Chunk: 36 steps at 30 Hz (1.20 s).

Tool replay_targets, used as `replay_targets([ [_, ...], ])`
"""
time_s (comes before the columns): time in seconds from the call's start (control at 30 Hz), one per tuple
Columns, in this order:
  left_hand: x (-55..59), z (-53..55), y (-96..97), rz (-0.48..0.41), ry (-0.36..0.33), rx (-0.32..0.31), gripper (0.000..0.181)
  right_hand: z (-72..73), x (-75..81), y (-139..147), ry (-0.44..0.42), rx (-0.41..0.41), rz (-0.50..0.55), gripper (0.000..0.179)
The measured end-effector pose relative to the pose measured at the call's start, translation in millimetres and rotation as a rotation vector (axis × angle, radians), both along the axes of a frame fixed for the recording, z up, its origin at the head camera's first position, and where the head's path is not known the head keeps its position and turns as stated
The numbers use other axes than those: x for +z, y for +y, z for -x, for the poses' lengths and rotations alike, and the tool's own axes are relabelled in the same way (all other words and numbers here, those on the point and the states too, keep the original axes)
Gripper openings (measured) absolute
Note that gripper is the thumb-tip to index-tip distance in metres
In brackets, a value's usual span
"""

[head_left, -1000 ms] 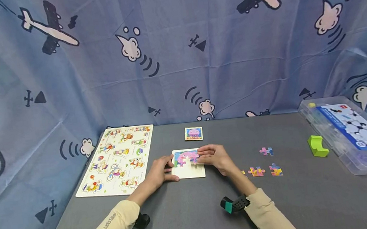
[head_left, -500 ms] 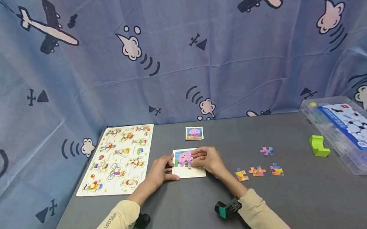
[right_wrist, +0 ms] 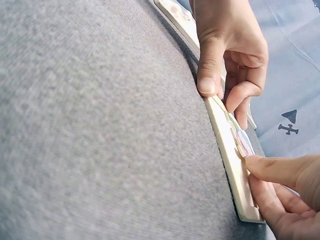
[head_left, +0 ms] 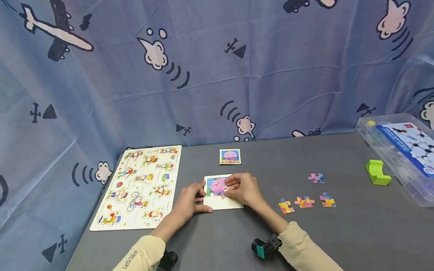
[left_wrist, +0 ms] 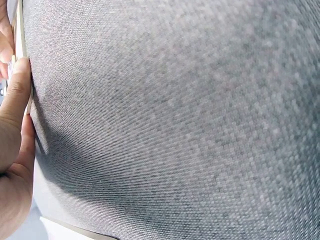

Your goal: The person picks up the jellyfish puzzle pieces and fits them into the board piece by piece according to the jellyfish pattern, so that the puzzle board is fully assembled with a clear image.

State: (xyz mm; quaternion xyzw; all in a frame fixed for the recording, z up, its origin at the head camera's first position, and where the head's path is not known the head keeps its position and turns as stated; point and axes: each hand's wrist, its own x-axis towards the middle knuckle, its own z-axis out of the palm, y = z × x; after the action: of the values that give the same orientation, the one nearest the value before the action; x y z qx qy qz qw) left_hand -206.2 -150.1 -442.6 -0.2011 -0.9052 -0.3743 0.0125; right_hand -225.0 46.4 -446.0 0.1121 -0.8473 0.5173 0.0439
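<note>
A wooden puzzle board [head_left: 228, 203] lies on the grey table, with a pink-animal picture partly assembled in its upper left and bare wood along the bottom and right. My left hand [head_left: 186, 204] grips the board's left side, its thumb on the near edge. Over the picture, my right hand [head_left: 246, 190] pinches a small pink jigsaw piece [right_wrist: 242, 151] between thumb and fingers, right against the assembled part. Its fingers hide some of the picture. To the right lie loose jigsaw pieces: a yellow one [head_left: 286, 207], a pink-orange one [head_left: 304, 202], a yellow-blue one [head_left: 328, 200] and a pink-blue one [head_left: 316, 178].
Behind the board sits a small square picture [head_left: 230, 156] of a pink animal. A large board of cartoon figures [head_left: 142, 178] lies on the left. At right are a green curved block [head_left: 377, 173] and a clear plastic box [head_left: 409, 192], before a blue curtain [head_left: 205, 101].
My right hand has moved left over the board with the jigsaw piece, bringing it down onto the pink picture. The yellow loose piece has come into full view. My left hand has stayed put.
</note>
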Motion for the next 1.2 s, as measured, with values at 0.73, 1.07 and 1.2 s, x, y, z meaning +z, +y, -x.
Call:
replay_targets([
  [0.73, -0.1, -1.5, -1.1, 0.007, 0.005, -0.002, 0.078, 0.4, 2.9, -2.6, 0.027, 0.007, 0.069, 0.027],
  [1.07, -1.4, 0.1, -0.9, -0.014, 0.02, -0.012, 0.068, 2.4, 0.9, -7.9, 0.007, 0.04, 0.052, 0.03],
  [1.2, -1.8, 0.2, -2.0, -0.019, 0.031, -0.02, 0.063, 3.1, 2.4, -7.2, 0.026, 0.04, 0.019, 0.031],
])
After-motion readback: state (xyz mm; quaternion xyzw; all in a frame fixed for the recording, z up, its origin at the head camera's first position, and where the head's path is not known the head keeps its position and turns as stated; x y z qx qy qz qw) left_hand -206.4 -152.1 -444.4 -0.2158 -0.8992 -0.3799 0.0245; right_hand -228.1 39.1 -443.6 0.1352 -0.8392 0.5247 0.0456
